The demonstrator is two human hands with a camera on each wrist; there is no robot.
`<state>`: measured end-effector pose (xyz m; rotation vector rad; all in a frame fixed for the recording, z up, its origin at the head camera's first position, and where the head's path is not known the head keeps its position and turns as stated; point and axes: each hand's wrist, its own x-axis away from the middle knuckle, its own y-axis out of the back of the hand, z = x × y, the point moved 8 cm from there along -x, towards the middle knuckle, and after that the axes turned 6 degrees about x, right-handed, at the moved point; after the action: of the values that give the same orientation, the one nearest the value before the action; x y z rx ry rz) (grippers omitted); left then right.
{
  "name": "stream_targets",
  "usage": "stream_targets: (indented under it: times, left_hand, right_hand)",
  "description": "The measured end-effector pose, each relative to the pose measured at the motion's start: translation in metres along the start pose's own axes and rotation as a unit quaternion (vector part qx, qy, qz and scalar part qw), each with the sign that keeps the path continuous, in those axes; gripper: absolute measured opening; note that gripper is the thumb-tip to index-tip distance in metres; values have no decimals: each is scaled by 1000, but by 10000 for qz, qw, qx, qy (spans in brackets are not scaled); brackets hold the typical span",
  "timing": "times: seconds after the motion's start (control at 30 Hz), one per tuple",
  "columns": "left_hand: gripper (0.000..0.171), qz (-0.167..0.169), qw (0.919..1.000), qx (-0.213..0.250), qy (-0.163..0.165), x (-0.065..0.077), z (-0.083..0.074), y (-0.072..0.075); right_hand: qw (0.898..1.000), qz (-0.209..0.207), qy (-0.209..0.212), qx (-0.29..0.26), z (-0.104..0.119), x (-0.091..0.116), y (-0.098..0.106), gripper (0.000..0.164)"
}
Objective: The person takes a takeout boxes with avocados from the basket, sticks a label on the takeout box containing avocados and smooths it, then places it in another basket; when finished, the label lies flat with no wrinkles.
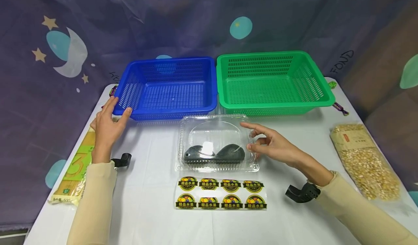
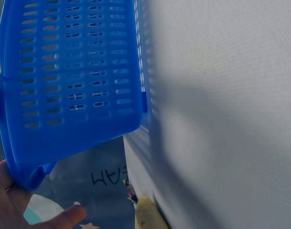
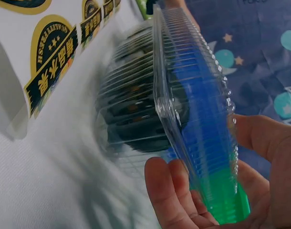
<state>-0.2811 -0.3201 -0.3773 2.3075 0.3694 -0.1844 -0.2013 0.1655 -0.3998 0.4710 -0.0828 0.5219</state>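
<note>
A clear plastic clamshell box (image 1: 213, 129) sits in the middle of the white table, in front of the baskets. Through its wall I see two dark, rounded things (image 1: 230, 153); ridges and glare hide their kind. My right hand (image 1: 277, 145) holds the box's right end, the index finger stretched over the lid and the other fingers bent. Seen from the right wrist, fingers (image 3: 160, 188) lie on both sides of the ridged edge. With thumb and fingers spread, my left hand (image 1: 109, 123) is at the front left corner of the blue basket (image 1: 163, 111), fingertips at its rim.
A green basket (image 1: 277, 107) stands right of the blue one. A sheet of round fruit stickers (image 1: 222, 193) lies before the box. A yellow-green packet (image 1: 76, 167) lies at left, a bag of grains (image 1: 365, 161) at right. Wrapped sweets (image 1: 340, 109) lie by the table's edge.
</note>
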Motion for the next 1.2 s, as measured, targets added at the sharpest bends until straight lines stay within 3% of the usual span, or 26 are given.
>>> stream_targets:
  times: [0.4,0.7,0.9,1.03,1.13,1.2]
  left_hand:
    - [76,53,10000,-8,-32,-1,0,1]
    - [71,20,9992,336,-227,1,-10,5]
    - [64,-346,9958,516,-666,12,-33,15]
    - [55,-506,9884,506,-1340,31,-50,16]
    - [49,-261,9827,461,-1777,49,-61,9]
    - [47,102,9814,391,-1877,59,-65,2]
  right_hand:
    - [9995,65,-112,276,-2,-1,1,67]
    - [9949,-360,26,939,0,7,10,68]
    - [9839,-1224,483,1207,6,18,25,69]
    - [9728,-1735,863,1266,6,26,31,60]
    - [9649,-1924,1097,1415,3,33,34,50]
    - [9613,-1914,1173,1596,0,37,33,46]
